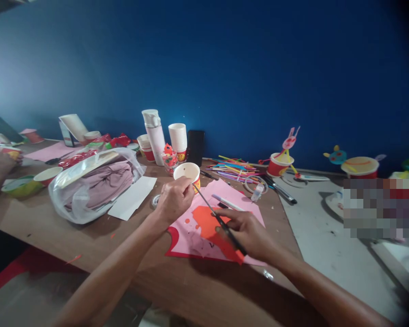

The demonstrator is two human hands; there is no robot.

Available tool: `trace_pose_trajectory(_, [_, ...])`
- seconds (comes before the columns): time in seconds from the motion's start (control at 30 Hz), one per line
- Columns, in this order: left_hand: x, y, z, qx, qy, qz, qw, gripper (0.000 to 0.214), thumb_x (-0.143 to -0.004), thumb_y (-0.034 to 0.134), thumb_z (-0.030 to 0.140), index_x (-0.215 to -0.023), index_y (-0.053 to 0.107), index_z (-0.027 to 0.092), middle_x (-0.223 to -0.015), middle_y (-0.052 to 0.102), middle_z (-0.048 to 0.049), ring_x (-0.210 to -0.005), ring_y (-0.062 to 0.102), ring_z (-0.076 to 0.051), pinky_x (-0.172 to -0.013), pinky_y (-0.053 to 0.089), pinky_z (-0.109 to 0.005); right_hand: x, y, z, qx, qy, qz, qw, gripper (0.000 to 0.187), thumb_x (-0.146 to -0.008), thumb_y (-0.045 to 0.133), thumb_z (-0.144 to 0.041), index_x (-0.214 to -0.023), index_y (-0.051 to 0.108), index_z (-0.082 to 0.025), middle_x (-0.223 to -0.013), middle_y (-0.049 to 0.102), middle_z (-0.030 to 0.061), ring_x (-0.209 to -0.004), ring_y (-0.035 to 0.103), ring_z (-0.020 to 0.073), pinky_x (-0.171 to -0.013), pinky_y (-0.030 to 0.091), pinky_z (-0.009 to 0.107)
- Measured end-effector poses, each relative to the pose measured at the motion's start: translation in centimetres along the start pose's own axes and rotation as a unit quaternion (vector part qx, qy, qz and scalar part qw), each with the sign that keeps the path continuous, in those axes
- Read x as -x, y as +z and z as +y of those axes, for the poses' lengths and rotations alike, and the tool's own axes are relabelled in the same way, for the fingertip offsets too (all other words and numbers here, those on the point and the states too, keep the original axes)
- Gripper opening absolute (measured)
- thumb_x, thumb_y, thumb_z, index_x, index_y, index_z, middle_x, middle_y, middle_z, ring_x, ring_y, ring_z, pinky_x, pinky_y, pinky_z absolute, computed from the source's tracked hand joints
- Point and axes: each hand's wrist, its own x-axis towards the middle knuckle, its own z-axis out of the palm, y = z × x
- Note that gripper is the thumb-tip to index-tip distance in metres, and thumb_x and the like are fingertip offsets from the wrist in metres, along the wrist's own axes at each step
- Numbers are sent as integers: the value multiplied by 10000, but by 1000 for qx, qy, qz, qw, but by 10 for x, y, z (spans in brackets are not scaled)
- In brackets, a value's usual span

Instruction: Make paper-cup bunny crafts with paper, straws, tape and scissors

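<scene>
My left hand (177,197) is closed at the near side of a white paper cup (187,170) with a red and yellow outside; the fingers cover part of its rim and wall. A small dark spot shows on the cup's inner wall. In my right hand (247,229) is a long thin-bladed tool (230,234) with a black handle, slanting up and left. Its tip meets the cup's side by my left fingers; whether it pierces the wall is hidden. Below lie pink paper (182,234), a cut orange sheet (204,220) and a pale marker (226,202).
A clear plastic bag (68,206) with mauve cloth lies left. Behind stand a white bottle (155,136), stacked cups (177,136) and a dark phone (195,147). Colourful sticks (235,168) and a decorated cup (280,165) are right. Another person's hand (2,168) is far left.
</scene>
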Motion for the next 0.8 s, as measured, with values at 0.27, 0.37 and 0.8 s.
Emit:
trace_pose_trajectory(0.27, [-2, -5, 1, 12, 5, 6, 1000, 199, -785, 451, 134, -805, 648, 149, -700, 646, -44, -617, 572, -122, -616, 424, -215, -9, 5, 15, -213, 24, -52, 975, 437, -807, 503, -401, -1141, 545, -122, -465, 382, -67, -388, 318, 71, -393, 229, 197])
trace_pose_trajectory(0.37, [-2, 0, 2, 34, -5, 7, 999, 212, -791, 459, 136, -874, 654, 154, -739, 666, -46, -645, 591, -126, -627, 438, -214, -7, 4, 10, 54, -42, 61, 996, 314, -786, 504, -294, -1048, 623, -169, -533, 473, -16, -481, 385, 103, -474, 253, 231])
trace_pose_trajectory(0.8, [-8, 0, 13, 159, -87, 9, 983, 289, -813, 467, 180, -1043, 637, 139, -709, 693, -28, -621, 649, -135, -610, 483, -201, -12, -12, 16, -291, 25, -70, 954, 482, -797, 540, -420, -1168, 537, -112, -465, 400, -73, -383, 330, 62, -382, 253, 189])
